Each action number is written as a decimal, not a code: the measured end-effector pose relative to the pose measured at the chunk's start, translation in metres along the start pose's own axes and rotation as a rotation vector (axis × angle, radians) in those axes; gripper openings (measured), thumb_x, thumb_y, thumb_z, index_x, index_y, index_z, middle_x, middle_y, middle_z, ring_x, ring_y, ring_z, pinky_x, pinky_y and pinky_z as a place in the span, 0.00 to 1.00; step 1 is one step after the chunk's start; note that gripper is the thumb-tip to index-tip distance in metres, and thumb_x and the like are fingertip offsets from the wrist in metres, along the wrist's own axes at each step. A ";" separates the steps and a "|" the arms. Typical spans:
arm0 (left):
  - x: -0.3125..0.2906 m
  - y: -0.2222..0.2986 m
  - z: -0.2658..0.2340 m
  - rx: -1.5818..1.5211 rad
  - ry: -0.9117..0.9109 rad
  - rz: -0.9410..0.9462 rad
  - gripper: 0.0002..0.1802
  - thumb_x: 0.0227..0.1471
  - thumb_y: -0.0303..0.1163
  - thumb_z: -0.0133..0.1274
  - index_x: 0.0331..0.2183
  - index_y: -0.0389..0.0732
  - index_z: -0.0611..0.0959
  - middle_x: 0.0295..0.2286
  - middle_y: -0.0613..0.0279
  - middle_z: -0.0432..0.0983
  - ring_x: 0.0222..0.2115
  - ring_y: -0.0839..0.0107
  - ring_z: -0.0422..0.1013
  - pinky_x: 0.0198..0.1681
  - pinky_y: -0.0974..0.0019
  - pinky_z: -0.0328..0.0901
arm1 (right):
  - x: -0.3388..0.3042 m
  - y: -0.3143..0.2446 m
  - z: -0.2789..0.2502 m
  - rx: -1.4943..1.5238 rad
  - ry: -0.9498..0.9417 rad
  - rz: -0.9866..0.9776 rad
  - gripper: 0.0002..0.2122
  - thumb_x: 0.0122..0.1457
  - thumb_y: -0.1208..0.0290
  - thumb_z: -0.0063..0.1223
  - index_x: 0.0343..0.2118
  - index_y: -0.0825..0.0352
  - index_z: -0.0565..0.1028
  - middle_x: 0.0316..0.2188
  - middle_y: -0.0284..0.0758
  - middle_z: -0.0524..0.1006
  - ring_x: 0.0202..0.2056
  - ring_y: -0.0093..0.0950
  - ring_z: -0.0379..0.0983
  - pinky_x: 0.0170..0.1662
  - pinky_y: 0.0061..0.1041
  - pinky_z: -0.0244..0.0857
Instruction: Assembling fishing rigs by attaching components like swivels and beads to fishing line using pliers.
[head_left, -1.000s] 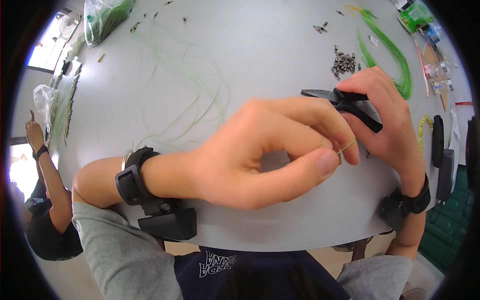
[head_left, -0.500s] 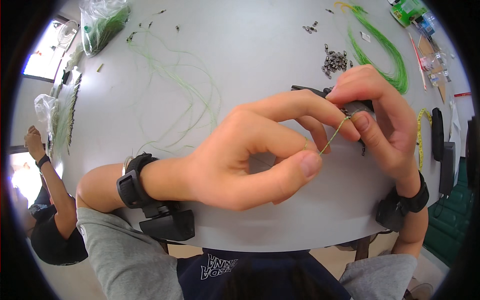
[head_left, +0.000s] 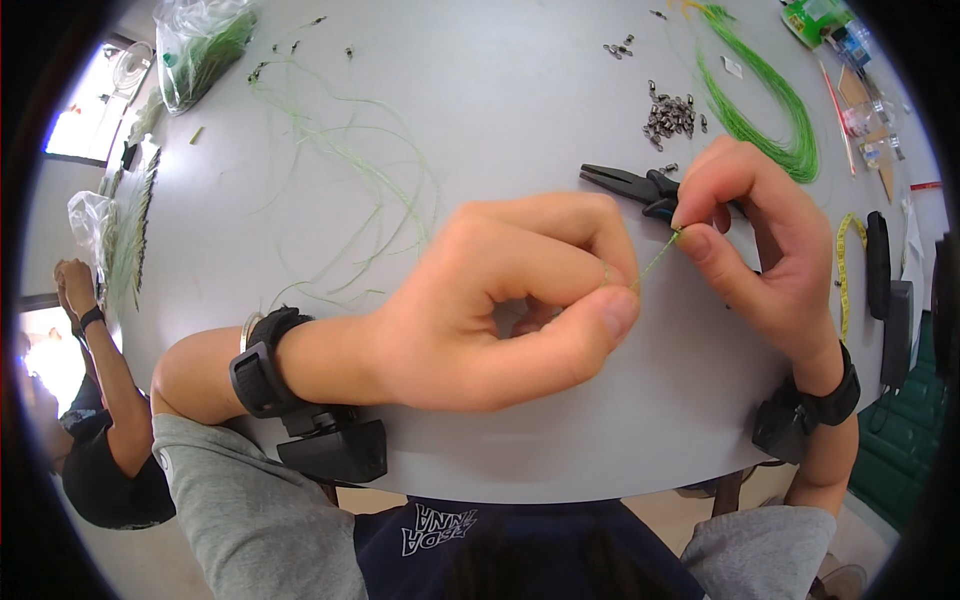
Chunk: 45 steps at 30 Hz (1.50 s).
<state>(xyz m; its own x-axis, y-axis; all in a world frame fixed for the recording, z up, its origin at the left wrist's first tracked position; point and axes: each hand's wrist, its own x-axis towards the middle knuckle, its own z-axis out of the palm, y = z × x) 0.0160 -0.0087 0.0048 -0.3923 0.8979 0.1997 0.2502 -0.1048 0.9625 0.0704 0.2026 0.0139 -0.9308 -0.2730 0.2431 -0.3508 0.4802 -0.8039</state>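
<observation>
Over the table's middle, my left hand [head_left: 510,310] pinches a thin green fishing line [head_left: 656,261] between thumb and forefinger. My right hand [head_left: 755,250], to its right, pinches the other end of the same short stretch between thumb and forefinger. The line looks twisted and runs taut up to the right between both hands. Whether a small part sits at the right fingertips cannot be made out. Just behind my right hand lie dark pliers [head_left: 630,183], their jaws toward the left and their handles partly covered by that hand.
A pile of metal swivels [head_left: 670,117] lies beyond the pliers. Near it curves a bundle of bright green line [head_left: 775,125]. Loose green strands [head_left: 370,170] spread at the left. A plastic bag [head_left: 205,50] stands far left; another person's hands [head_left: 75,285] are at the left edge.
My left fingers have drawn back from the right hand, and its forefinger side has curled in. My right hand now pinches the line's end, and more of the pliers shows.
</observation>
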 end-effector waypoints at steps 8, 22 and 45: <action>0.003 -0.001 0.002 0.004 0.261 -0.039 0.26 0.52 0.35 0.35 0.06 0.41 0.64 0.21 0.59 0.65 0.15 0.81 0.55 0.20 0.78 0.53 | -0.001 0.002 0.005 -0.038 -0.081 -0.098 0.04 0.46 0.76 0.49 0.24 0.69 0.67 0.21 0.29 0.66 0.23 0.20 0.57 0.26 0.17 0.50; 0.007 -0.015 -0.006 0.256 0.191 0.164 0.24 0.39 0.21 0.53 0.43 0.33 0.68 0.38 0.60 0.67 0.36 0.74 0.63 0.33 0.73 0.57 | -0.002 0.004 0.010 0.103 -0.103 0.064 0.10 0.50 0.67 0.51 0.24 0.69 0.66 0.21 0.29 0.64 0.23 0.20 0.57 0.28 0.16 0.51; 0.006 -0.019 0.000 0.265 0.244 0.087 0.08 0.35 0.19 0.54 0.25 0.37 0.76 0.25 0.65 0.69 0.25 0.77 0.62 0.26 0.75 0.54 | -0.001 0.003 0.006 0.045 -0.097 -0.013 0.11 0.49 0.66 0.53 0.24 0.69 0.68 0.22 0.31 0.67 0.25 0.23 0.60 0.30 0.19 0.54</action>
<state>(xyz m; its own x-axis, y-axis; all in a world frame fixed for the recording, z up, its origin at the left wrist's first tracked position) 0.0093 -0.0014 -0.0120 -0.5510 0.7587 0.3475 0.5000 -0.0333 0.8654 0.0711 0.1989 0.0082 -0.9109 -0.3598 0.2019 -0.3562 0.4391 -0.8248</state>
